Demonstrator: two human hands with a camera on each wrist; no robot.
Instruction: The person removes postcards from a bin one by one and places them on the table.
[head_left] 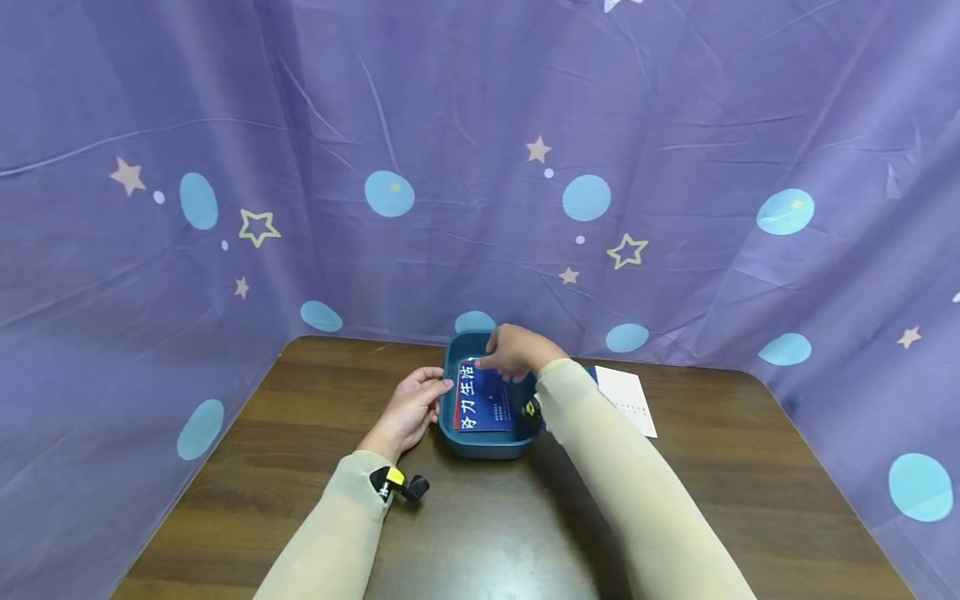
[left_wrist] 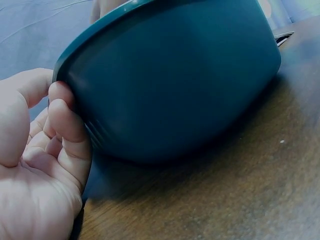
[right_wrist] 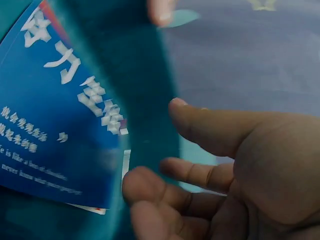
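Observation:
A dark teal plastic bin (head_left: 487, 451) stands on the table in front of me. My left hand (head_left: 412, 410) grips its left side, thumb at the rim and fingers against the outer wall (left_wrist: 165, 90). In the bin lies a blue booklet (head_left: 483, 400) with large white characters and a red strip along one edge. Over the far part of the bin is my right hand (head_left: 517, 352). Its thumb and fingers (right_wrist: 192, 172) are spread apart with nothing between them, close to the booklet's end (right_wrist: 107, 175). A pale edge shows under the booklet.
To the right of the bin, a white printed sheet (head_left: 628, 400) lies on the wooden table (head_left: 720, 467), with something blue beside it, partly hidden by my right sleeve. A purple curtain (head_left: 480, 250) with stars and dots hangs right behind the table.

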